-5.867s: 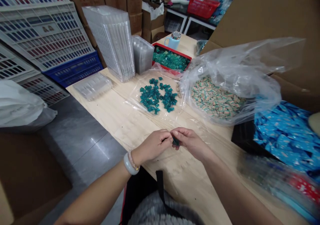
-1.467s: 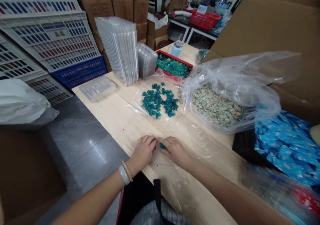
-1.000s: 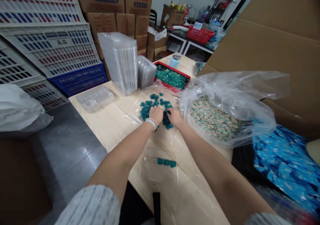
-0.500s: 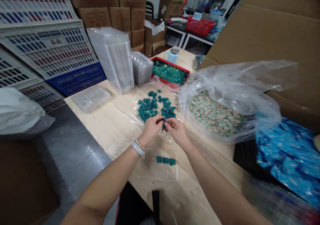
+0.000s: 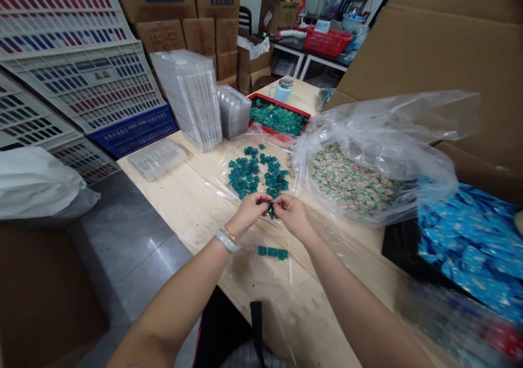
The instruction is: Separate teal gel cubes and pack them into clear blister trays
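My left hand (image 5: 249, 213) and my right hand (image 5: 293, 216) meet above a wooden table (image 5: 180, 210), their fingertips pinching a small teal translucent square piece (image 5: 270, 210) between them. Just beyond my hands lies a heap of similar teal pieces (image 5: 255, 172) on a transparent plastic sheet (image 5: 232, 158). Nearer me, a short row of three teal pieces (image 5: 272, 252) rests on the sheet's near part. A bangle and a thin bracelet circle my left wrist.
A red tray of teal pieces (image 5: 278, 116) and a light blue mug (image 5: 283, 91) stand at the far end. Transparent stacked containers (image 5: 192, 101) stand to the left. A plastic bag of wrapped sweets (image 5: 347, 180) and blue packets (image 5: 469, 237) lie right.
My hands have risen from the heap and come together, pinching a teal piece. Since the oldest frame, a row of three pieces has appeared near me, and the heap has shifted slightly.
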`<state>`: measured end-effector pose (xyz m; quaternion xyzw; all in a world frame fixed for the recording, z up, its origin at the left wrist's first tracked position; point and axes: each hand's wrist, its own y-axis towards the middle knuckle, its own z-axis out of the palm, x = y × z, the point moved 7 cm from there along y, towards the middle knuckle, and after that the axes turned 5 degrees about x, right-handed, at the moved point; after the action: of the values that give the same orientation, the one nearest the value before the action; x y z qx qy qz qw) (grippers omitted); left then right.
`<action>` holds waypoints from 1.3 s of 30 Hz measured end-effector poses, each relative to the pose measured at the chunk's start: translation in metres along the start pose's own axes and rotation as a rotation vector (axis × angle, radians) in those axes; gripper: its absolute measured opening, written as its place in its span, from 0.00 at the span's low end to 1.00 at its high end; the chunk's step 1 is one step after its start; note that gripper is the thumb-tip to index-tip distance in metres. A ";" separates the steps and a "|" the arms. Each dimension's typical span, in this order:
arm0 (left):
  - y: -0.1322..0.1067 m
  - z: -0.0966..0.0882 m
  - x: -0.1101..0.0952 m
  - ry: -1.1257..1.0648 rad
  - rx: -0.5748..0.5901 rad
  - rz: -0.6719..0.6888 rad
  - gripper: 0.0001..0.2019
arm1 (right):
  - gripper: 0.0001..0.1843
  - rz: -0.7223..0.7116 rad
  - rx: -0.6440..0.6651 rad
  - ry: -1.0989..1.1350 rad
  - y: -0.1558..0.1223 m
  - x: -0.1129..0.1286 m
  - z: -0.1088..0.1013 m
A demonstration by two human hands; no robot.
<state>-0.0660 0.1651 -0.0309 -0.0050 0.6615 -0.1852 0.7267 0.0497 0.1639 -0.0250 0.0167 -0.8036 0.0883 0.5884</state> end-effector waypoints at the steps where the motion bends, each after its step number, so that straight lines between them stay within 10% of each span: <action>1: 0.000 0.000 0.001 -0.025 -0.005 -0.016 0.11 | 0.04 -0.019 -0.003 -0.020 0.000 0.000 0.000; 17: -0.016 0.003 0.000 -0.234 -0.071 -0.087 0.08 | 0.07 0.141 0.071 0.624 -0.031 -0.002 0.001; 28: -0.052 -0.011 0.007 0.051 0.081 -0.108 0.09 | 0.12 0.116 0.235 0.393 -0.051 0.010 0.033; 34: -0.017 -0.047 -0.045 0.412 -0.153 0.209 0.07 | 0.09 -0.230 0.270 -0.391 -0.079 0.018 0.053; 39: 0.037 -0.020 -0.077 0.434 -0.104 0.193 0.14 | 0.12 -0.226 0.400 -0.960 -0.094 0.015 0.083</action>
<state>-0.0802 0.2253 0.0310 0.0606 0.8082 -0.0772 0.5807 -0.0209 0.0590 -0.0239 0.2535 -0.9431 0.1582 0.1455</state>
